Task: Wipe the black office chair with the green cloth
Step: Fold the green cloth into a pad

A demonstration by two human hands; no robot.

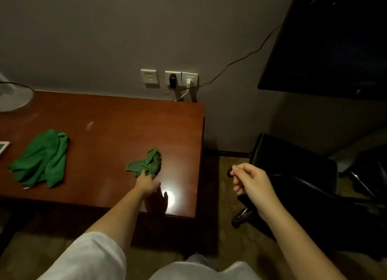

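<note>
- Near the worktop's [115,122] right-hand end, the small crumpled green fabric cloth [149,161] lies just inside the front edge. The black padded office chair [293,158] stands off the worktop at 3 o'clock from it, on the carpet.
- Left hand [146,183]: its grip is open, with the fingers stretched to 12 o'clock and the tips touching the cloth's near edge. They are not closed round it.
- Right hand [251,181]: it hangs in the air between worktop and chair. The grip is loosely curled and holds nothing I can make out. A dark shape at its fingertips looks like part of the chair behind.
- Risk: a shallow pinch on one corner would probably lift only a flap. The cloth could then drag along the polished wood or drop off the front edge onto the carpet.
- Risk: a second, larger green cloth [41,158] lies spread at 9 o'clock, well apart. It is not likely to snag, but it could be picked by mistake.
- Risk: the chair appears to stand on castors, so a firm wipe may roll or swivel it away unless the free hand steadies it.
- Risk: the light is dim and the chair is dark, so missed patches would be hard to spot.
- Containers: none in view, so no contents to tell of.
</note>
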